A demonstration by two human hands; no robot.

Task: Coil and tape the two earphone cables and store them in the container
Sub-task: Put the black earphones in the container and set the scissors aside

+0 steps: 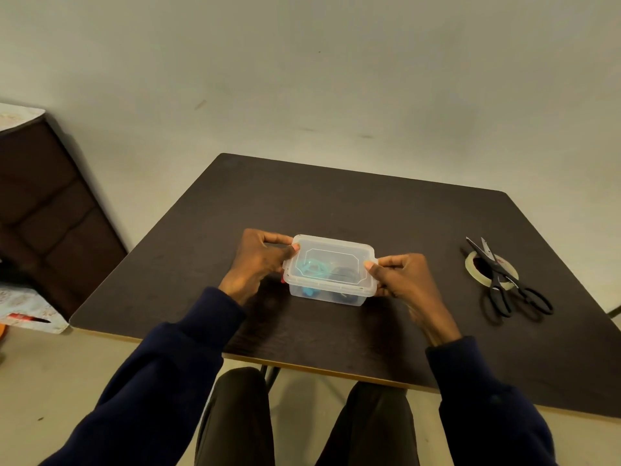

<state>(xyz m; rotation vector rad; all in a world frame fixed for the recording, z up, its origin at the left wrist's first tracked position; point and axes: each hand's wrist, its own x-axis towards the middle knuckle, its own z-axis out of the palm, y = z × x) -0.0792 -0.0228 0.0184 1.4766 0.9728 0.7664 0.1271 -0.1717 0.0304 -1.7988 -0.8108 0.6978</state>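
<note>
Left hand (258, 264), right hand (403, 280) pinch clear, lidded container (331, 285) ends.

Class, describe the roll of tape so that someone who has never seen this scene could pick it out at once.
Start at the dark brown table and look to its right side, away from the clear container in the middle. There black scissors lie across a pale ring, the roll of tape: the only round, cream-coloured thing on the table.

Scissors (500, 273), seemingly resting on tape roll (469, 266), obstruct table's (369, 203) right side.
</note>
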